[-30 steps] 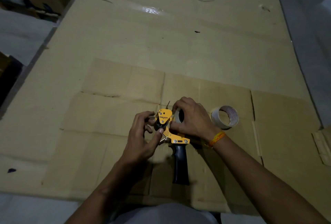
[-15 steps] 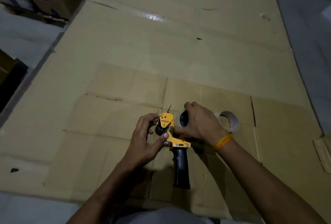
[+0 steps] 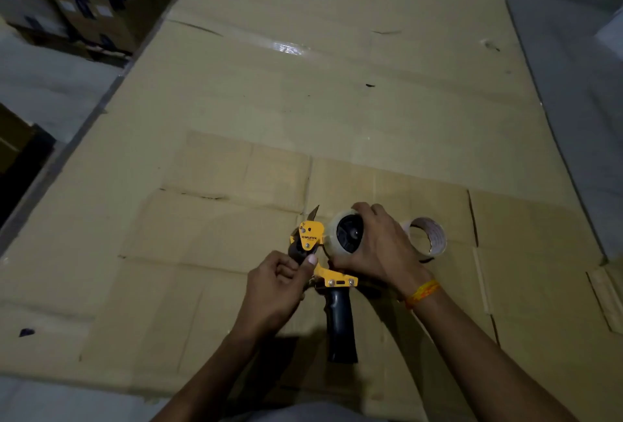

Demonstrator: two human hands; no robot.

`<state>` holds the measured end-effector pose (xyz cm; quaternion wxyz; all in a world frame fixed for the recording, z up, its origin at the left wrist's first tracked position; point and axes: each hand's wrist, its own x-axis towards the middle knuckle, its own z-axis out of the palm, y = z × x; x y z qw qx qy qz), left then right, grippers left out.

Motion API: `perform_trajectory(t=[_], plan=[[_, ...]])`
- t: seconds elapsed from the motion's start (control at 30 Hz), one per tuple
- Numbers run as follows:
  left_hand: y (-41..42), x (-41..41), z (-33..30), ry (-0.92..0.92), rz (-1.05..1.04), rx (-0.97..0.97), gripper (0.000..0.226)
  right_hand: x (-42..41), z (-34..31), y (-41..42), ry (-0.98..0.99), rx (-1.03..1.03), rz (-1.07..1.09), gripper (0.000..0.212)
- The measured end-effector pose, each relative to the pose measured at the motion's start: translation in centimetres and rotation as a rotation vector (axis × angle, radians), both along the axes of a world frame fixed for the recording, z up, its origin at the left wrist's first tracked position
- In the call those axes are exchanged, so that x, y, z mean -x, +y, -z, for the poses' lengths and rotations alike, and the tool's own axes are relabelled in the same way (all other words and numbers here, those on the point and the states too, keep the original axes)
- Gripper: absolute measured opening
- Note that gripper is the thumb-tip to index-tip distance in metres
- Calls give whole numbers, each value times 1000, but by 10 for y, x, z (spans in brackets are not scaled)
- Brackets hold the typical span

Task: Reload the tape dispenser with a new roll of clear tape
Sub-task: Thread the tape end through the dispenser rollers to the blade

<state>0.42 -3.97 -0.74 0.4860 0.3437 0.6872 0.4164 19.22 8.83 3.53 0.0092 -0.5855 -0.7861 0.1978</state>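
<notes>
Flattened cardboard covers the floor. On it the tape dispenser (yellow frame, black handle) carries a clear roll. Right hand grips the roll; left hand pinches the front roller. Spent core lies beside.

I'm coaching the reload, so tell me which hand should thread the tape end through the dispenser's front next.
Left, probably. The left hand already pinches at the front roller of the dispenser, beside the blade. The right hand is wrapped around the new roll on the hub and steadies it.
</notes>
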Motion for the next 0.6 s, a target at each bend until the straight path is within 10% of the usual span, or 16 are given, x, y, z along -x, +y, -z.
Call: perform_trajectory(t=[0.33, 0.6], plan=[[23, 27, -38, -397, -117, -304, 92, 7, -33, -12, 653, -225, -144, 101], [60, 59, -84, -169, 145, -436, 30, 15, -53, -25, 869, -202, -194, 109]])
